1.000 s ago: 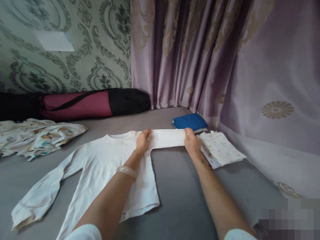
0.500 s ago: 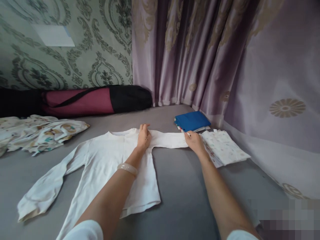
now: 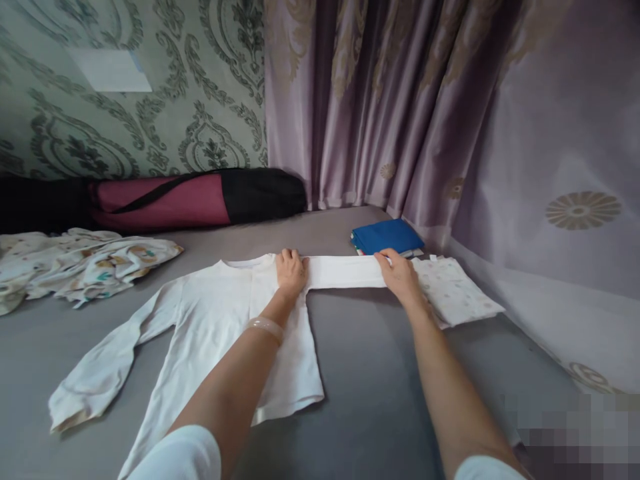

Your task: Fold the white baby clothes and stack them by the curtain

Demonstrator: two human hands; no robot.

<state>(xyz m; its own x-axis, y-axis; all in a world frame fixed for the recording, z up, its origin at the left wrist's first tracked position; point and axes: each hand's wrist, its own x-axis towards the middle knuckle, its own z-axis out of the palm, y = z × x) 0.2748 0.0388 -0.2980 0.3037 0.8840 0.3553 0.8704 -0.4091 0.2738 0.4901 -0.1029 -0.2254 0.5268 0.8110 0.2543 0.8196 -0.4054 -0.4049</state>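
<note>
A white long-sleeved shirt [image 3: 215, 300] lies spread on the grey bed surface, its neckline away from me. My left hand [image 3: 291, 272], with curled fingers, holds the shirt down at the shoulder where the right-side sleeve begins. The cuff end of that sleeve [image 3: 345, 272] is pinched in my right hand [image 3: 400, 275], which keeps it stretched flat and straight out to the side. The other sleeve [image 3: 95, 383] lies bent and wrinkled toward the lower left. Part of the shirt's body is hidden under my left forearm.
Behind my right hand lie a folded blue cloth [image 3: 387, 237] and a folded white patterned cloth [image 3: 457, 293]. A crumpled patterned cloth [image 3: 100, 263] is at left. A long maroon and black bag [image 3: 175, 200] rests against the wall, and purple curtains [image 3: 345, 107] hang at the back right.
My right hand has moved slightly right and away, pulling the sleeve straighter and tighter. The fingers of my left hand have curled down more on the shoulder.
</note>
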